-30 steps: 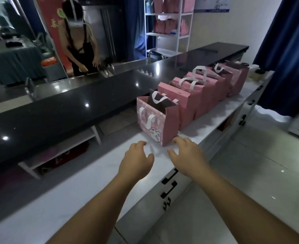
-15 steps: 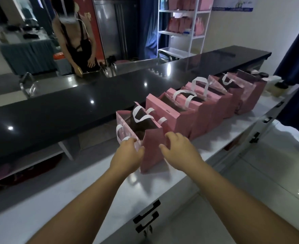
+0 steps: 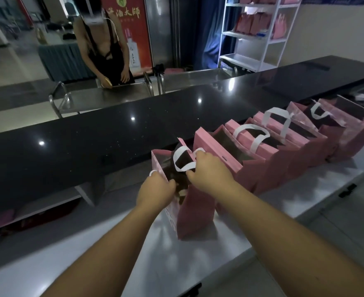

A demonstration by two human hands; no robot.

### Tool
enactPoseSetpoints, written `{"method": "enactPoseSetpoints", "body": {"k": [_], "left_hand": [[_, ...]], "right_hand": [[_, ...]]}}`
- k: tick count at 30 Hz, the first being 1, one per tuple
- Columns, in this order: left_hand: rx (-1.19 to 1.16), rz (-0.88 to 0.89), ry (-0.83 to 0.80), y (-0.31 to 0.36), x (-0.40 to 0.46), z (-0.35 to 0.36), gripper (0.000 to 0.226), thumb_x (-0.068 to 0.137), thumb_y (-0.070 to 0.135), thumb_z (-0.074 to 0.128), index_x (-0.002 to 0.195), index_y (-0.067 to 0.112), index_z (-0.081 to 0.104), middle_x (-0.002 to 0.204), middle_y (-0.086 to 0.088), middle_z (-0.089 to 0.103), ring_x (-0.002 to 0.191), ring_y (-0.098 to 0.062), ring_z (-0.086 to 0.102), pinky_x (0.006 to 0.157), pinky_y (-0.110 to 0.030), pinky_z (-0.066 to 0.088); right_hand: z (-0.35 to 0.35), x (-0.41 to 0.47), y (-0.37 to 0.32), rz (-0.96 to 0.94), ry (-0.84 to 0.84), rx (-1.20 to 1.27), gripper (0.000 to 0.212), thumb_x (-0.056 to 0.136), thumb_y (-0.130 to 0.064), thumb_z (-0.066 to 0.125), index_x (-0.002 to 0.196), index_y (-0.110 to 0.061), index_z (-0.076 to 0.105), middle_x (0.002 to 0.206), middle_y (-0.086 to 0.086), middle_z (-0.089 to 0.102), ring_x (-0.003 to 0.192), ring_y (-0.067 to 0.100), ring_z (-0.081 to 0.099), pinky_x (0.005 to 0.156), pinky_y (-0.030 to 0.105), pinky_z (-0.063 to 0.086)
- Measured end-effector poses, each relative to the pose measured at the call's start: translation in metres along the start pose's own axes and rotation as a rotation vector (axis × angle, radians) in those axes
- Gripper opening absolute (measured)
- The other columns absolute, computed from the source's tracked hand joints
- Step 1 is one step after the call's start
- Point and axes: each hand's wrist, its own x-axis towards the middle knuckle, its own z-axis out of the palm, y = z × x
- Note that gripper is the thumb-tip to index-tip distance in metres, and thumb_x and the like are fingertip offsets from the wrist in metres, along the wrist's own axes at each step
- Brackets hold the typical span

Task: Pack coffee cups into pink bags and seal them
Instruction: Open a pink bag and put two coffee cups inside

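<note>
The nearest pink bag (image 3: pixel 196 213) with white ribbon handles stands open on the white counter (image 3: pixel 133 249), first in a row of several pink bags (image 3: pixel 284 155). My left hand (image 3: pixel 155 191) grips the near top edge of this bag. My right hand (image 3: pixel 209 170) grips the bag's far top edge by a white handle. The inside of the bag is dark, and I cannot make out a cup in it.
A raised black countertop (image 3: pixel 91 146) runs behind the bags. Beyond it a person (image 3: pixel 106 50) stands at a steel sink counter (image 3: pixel 123 93). A white shelf (image 3: pixel 260 31) with more pink bags stands at the back right. Cabinet drawers with black handles (image 3: pixel 346 189) front the counter.
Both hands reached forward from above the counter and took hold of the nearest bag's top edges. The view moved closer to the bags.
</note>
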Motion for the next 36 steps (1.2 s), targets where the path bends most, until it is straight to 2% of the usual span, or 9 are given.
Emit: {"method": "enactPoseSetpoints", "body": {"k": [5,8,14,17,22,25,28,31,36], "left_hand": [[0.020,-0.031,-0.069,-0.007,0.031,-0.003,0.021,0.092,0.035,0.059,0.091,0.015,0.062,0.075,-0.004,0.065,0.066,-0.019,0.065,0.057,-0.031,0.056],[0.044,-0.050,-0.076,-0.014,0.046,-0.008,0.022,0.090,0.036,0.055,0.083,0.017,0.063,0.070,-0.003,0.062,0.059,-0.019,0.059,0.053,-0.028,0.047],[0.055,-0.107,-0.041,-0.010,0.055,-0.009,0.017,0.098,0.026,0.050,0.089,0.017,0.062,0.081,-0.003,0.064,0.067,-0.019,0.059,0.051,-0.029,0.037],[0.076,-0.155,-0.043,-0.011,0.051,-0.010,0.015,0.101,0.015,0.048,0.097,0.015,0.063,0.087,-0.005,0.064,0.075,-0.022,0.062,0.057,-0.032,0.045],[0.050,-0.241,0.031,-0.019,0.028,-0.015,0.022,0.102,0.014,0.046,0.090,0.012,0.065,0.084,-0.007,0.066,0.071,-0.023,0.060,0.053,-0.030,0.039],[0.024,-0.283,0.110,-0.027,0.004,-0.021,0.032,0.103,0.022,0.043,0.075,0.018,0.056,0.079,-0.005,0.066,0.069,-0.023,0.060,0.052,-0.030,0.037],[-0.041,-0.344,0.190,-0.041,-0.028,-0.029,0.036,0.102,0.030,0.043,0.069,0.021,0.054,0.075,-0.003,0.067,0.071,-0.025,0.063,0.056,-0.030,0.042],[-0.104,-0.440,0.269,-0.063,-0.070,-0.038,0.036,0.098,0.033,0.045,0.068,0.020,0.060,0.070,0.001,0.068,0.066,-0.021,0.065,0.053,-0.028,0.041],[-0.124,-0.614,0.419,-0.114,-0.155,-0.053,0.033,0.100,0.028,0.048,0.070,0.020,0.056,0.070,0.002,0.064,0.063,-0.018,0.060,0.051,-0.029,0.034]], "right_hand": [[0.014,0.035,-0.008,0.110,-0.102,-0.119,0.052,0.089,-0.016,0.065,0.136,-0.014,0.042,0.128,0.012,0.055,0.107,0.038,0.064,0.091,0.052,0.056],[0.022,0.056,-0.008,0.173,-0.165,-0.156,0.053,0.093,-0.009,0.058,0.142,-0.009,0.040,0.131,0.013,0.054,0.111,0.042,0.063,0.092,0.054,0.055],[0.028,0.076,0.003,0.114,-0.168,-0.112,0.019,0.095,-0.015,0.050,0.112,-0.011,0.059,0.110,0.013,0.065,0.097,0.034,0.065,0.070,0.041,0.050],[0.026,0.082,0.005,0.144,-0.312,-0.208,0.030,0.100,-0.016,0.054,0.130,-0.011,0.052,0.119,0.009,0.062,0.107,0.028,0.064,0.095,0.041,0.057],[0.016,0.082,0.017,0.042,-0.325,-0.182,0.029,0.098,-0.019,0.058,0.125,-0.009,0.057,0.105,0.008,0.063,0.089,0.025,0.063,0.085,0.037,0.059],[0.016,0.071,0.020,-0.061,-0.263,-0.046,0.016,0.093,-0.019,0.053,0.101,-0.009,0.063,0.088,0.008,0.062,0.075,0.025,0.058,0.066,0.037,0.052],[0.019,0.062,0.007,-0.165,-0.275,-0.035,0.006,0.095,-0.018,0.054,0.092,-0.015,0.060,0.076,0.001,0.060,0.062,0.017,0.057,0.048,0.026,0.037],[0.030,0.047,-0.019,-0.302,-0.307,-0.039,0.007,0.094,-0.019,0.055,0.090,-0.017,0.061,0.072,-0.002,0.058,0.058,0.012,0.053,0.045,0.023,0.030],[0.066,-0.005,-0.083,-0.475,-0.418,-0.025,0.011,0.089,-0.014,0.056,0.092,-0.018,0.066,0.075,0.002,0.065,0.063,0.022,0.065,0.060,0.034,0.059]]}}
